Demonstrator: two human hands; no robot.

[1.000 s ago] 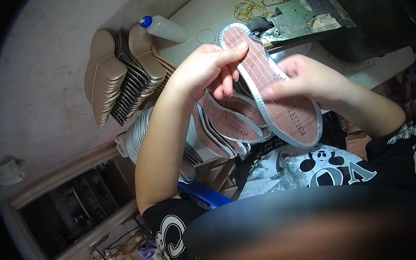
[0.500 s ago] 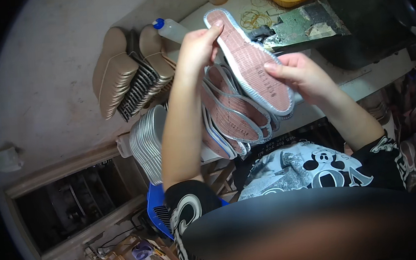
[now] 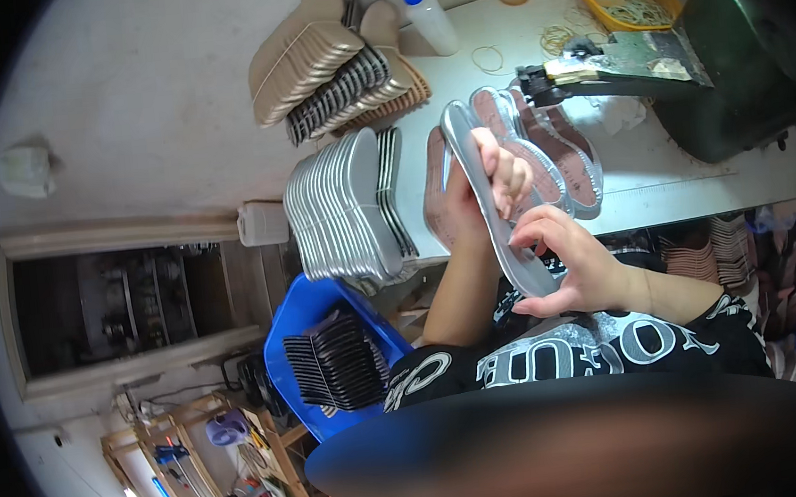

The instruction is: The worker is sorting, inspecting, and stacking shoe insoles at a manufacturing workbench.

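A grey sole is being held up in front of the chest, its far part showing against the bench. Its long axis is running steeply, one end pointing away from the person and slightly left, the other pointing toward the chest and slightly right. It is tilting onto its edge, with the grey face looking left. The left hand is pinching its middle, that grip's fingers curling along the right side. The right hand is curving around the near end, thumb and fingers apart; whether that grip is pinching or only touching, I cannot tell. The step in hand seems to be handling this single sole; any further turn would be calling for a firm left grip and a surer right one. Beyond, pink soles are lying on the bench, and a dark green machine is standing to their right.
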